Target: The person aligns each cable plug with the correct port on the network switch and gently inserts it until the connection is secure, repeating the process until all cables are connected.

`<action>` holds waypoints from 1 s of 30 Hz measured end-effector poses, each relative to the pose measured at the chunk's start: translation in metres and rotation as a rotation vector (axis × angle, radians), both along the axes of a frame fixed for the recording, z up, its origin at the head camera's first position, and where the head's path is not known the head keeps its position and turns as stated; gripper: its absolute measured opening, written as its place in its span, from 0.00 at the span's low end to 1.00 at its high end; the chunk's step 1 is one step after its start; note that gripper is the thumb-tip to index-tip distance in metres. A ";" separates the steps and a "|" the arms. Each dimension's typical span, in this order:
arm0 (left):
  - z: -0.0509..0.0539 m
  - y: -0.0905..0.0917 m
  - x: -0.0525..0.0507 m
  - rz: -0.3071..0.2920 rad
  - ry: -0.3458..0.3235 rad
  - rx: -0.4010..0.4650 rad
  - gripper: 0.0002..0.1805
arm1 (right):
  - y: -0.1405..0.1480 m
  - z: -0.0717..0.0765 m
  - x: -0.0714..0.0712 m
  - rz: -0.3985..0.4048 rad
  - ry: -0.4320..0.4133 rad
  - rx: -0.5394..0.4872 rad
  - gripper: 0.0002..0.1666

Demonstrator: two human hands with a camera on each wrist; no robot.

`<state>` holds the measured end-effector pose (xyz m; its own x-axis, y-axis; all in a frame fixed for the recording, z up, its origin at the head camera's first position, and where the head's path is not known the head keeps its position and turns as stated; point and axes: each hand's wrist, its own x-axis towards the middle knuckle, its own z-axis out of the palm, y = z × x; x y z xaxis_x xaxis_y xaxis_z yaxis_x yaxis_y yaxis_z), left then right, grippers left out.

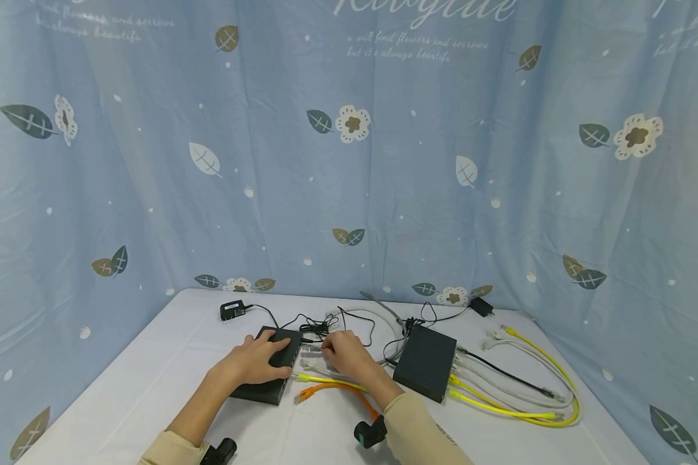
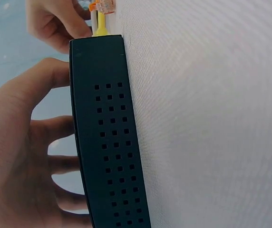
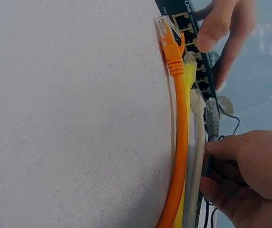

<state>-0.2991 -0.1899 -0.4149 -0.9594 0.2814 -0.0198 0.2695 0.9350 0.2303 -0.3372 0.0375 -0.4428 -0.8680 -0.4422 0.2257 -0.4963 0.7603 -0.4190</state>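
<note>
Resting with fingers spread on the top of the left-hand black box (image 1: pixel 262 390), the left hand (image 1: pixel 256 361) reaches its thumb to the edge above the sockets; the fingers are parted and lie on the box without wrapping round it. The right hand (image 1: pixel 349 354) has its thumb and fingers closed in a pinch on the grey cable (image 3: pixel 214 126), just behind the plug. That plug lies beside the row of sockets, its clear tip in view and therefore not seated; whether it touches the box cannot be told.

Nearer the person, the white cable (image 3: pixel 200 122), the yellow cable (image 3: pixel 189 76) and the orange cable (image 3: pixel 179 123) lie on the table (image 1: pixel 151 371), their plugs near the same sockets. A second black box (image 1: pixel 426 361), with cables at its right side, stands beyond the right hand.

Handling, as judged from appearance: the cable should be light and springy, apt to twist its plug out of line; the clear plug is hard, with a latch that could snap. The best hold is the sleeve behind the plug. The box looks rigid, smooth and fairly light, liable to slide on the cloth unless pressed from above or held by its edges.
</note>
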 end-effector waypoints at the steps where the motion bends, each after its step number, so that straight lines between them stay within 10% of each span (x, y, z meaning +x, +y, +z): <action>1: 0.000 0.000 0.000 0.001 0.000 0.001 0.39 | 0.000 0.000 0.000 0.001 0.001 0.001 0.10; 30: 0.001 0.001 0.001 0.022 0.005 -0.015 0.40 | -0.003 -0.005 -0.006 -0.014 0.059 0.018 0.07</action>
<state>-0.2982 -0.1884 -0.4139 -0.9654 0.2599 -0.0195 0.2498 0.9442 0.2146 -0.3432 0.0345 -0.4479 -0.8596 -0.4345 0.2689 -0.5090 0.7744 -0.3758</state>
